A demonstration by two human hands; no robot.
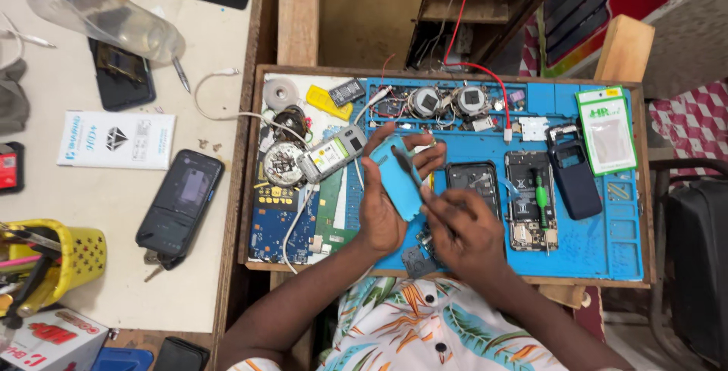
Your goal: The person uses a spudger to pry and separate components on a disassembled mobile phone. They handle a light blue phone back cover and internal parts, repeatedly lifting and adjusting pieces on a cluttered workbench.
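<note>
A light, rigid blue phone shell point(399, 176) is gripped edgewise by the left hand point(381, 208); a thin tool point(406, 166) is pinched by the right hand point(462, 231).

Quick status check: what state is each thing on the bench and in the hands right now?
Left hand: gripping the blue phone shell, held upright off the mat.
Right hand: pinching a thin tool against the shell.
Opened phone: back off, insides showing.
Grey handset: lying on the mat.
Black phone: screen dark.

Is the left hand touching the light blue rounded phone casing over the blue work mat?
Touching. The head view shows the left hand wrapped around the light blue rounded phone casing, thumb and fingers gripping its edges.
</note>
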